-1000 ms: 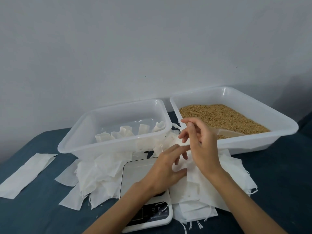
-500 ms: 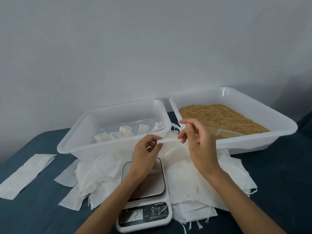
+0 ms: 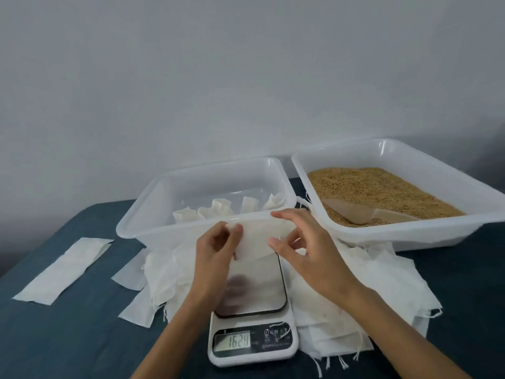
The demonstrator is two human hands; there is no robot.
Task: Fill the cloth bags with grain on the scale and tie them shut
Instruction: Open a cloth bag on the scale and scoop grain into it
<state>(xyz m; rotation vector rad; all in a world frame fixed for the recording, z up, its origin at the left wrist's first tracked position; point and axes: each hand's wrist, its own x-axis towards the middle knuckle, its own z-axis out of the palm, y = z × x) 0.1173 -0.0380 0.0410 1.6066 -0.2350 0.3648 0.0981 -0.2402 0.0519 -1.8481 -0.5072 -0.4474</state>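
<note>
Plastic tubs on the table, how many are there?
2. The left tub, nearer the middle, holds a row of filled cloth bags. The right tub holds grain and a scoop. No others show.

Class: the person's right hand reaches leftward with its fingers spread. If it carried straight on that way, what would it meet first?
Most likely the empty cloth bag pinched in the left hand; the right hand has its fingertips already beside the bag's edge, though depth leaves contact unclear.
</note>
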